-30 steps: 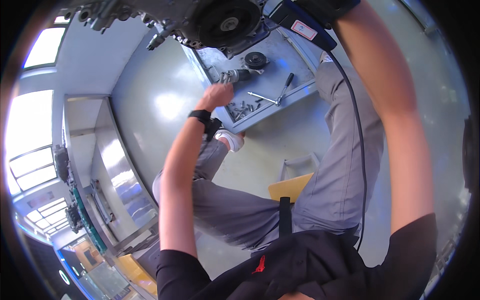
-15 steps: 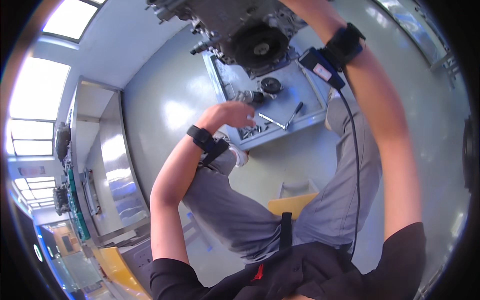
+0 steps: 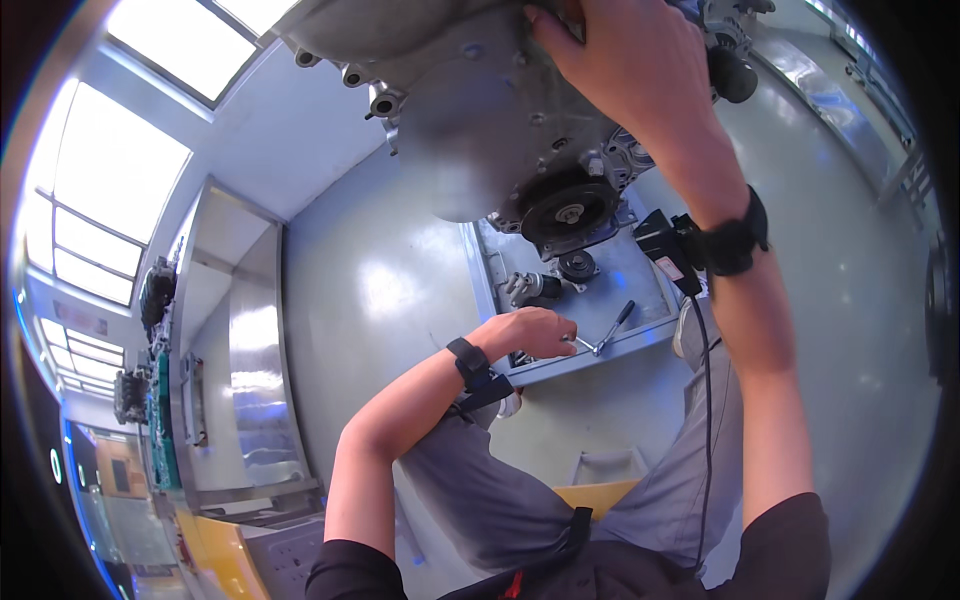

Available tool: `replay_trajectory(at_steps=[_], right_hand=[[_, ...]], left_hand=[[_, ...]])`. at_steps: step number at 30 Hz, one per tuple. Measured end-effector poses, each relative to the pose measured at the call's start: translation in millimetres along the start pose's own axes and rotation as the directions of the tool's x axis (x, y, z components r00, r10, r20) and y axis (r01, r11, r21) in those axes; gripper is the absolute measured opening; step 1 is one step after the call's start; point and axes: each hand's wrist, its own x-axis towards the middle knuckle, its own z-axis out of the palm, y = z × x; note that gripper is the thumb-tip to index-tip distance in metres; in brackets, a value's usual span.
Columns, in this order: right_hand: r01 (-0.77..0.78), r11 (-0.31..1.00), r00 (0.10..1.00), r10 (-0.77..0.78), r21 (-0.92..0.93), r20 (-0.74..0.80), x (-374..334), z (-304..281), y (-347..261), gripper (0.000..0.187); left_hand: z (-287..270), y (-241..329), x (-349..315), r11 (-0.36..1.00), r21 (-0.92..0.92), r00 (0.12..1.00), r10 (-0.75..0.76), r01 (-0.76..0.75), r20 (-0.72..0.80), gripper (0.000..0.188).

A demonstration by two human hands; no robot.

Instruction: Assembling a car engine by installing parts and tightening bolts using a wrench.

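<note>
My right hand [image 3: 640,75] reaches up to the grey metal engine [image 3: 520,90], its thumb extended over the front cover. Its other fingers are mostly cut off by the upper edge, so any hold is hidden. Lower down, my left hand [image 3: 535,333] hangs over the near left part of a metal tray [image 3: 560,372], fingers curled inward. What they hold, if anything, does not show. Beside those fingertips lies a ratchet wrench [image 3: 613,328] with a dark handle and a silver extension, its end partly covered by the hand. A black crankshaft pulley [image 3: 568,213] sits low on the engine.
In the tray lie a round black pulley part [image 3: 577,265] and a silver cylindrical part [image 3: 533,288]. A black cable [image 3: 708,430] runs down from the device at my right wrist. My knees flank a yellow stool [image 3: 597,494]. A metal-framed bench [image 3: 262,350] stands left.
The view has tilted up, showing more engine, and my right hand has come into frame on it. My left hand has moved closer to the ratchet wrench, now overlapping its extension's end.
</note>
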Motion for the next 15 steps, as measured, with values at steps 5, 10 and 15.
replay_trajectory(at_steps=[5,10,15], right_hand=[[0.004,0.999,0.997,-0.001,-0.042,0.072,-2.7,-12.1,1.6,0.038],[0.108,0.993,0.994,-0.108,-0.045,0.001,9.2,3.9,10.2,0.046],[0.187,0.978,0.982,-0.184,0.093,-0.04,3.0,9.0,15.9,0.046]], left_hand=[[-1.1,-7.4,12.5,1.0,0.016,1.0,-0.001,0.001,0.028,0.045],[-4.6,-18.1,27.9,0.999,0.046,0.999,0.001,0.001,-0.038,0.044],[21.4,-17.9,43.3,0.998,0.064,0.995,-0.01,0.004,0.095,0.045]])
